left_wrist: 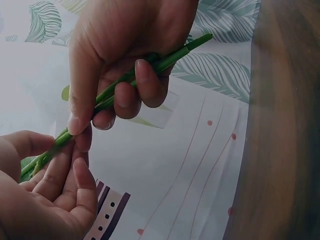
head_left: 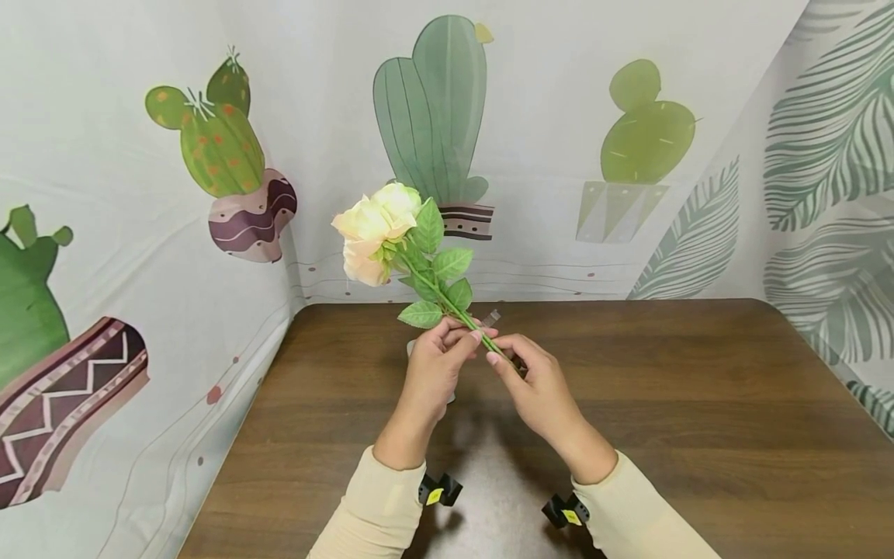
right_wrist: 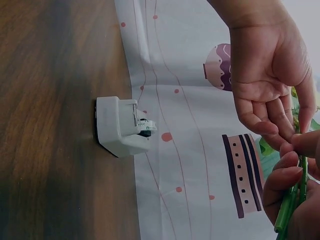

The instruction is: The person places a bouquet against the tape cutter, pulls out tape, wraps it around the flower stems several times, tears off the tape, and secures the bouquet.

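Note:
A bunch of cream-peach roses (head_left: 377,225) with green leaves is held up over the table, blooms tilted to the upper left. My left hand (head_left: 436,365) pinches the green stems (left_wrist: 45,159) just below the leaves, between thumb and fingers. Lower down, my right hand (head_left: 541,380) grips the same stems close beside the left fingers. The cut ends stick out past the right hand in the left wrist view. By the left fingertips, a small clear strip (head_left: 493,317) shows. A white tape dispenser (right_wrist: 117,125) stands on the table, mostly hidden behind my left hand in the head view.
The brown wooden table (head_left: 663,404) reaches back to a white cloth (head_left: 538,93) printed with cacti and leaves. More of this cloth hangs along the left side. Each sleeve carries a small black camera mount (head_left: 440,491) at the wrist.

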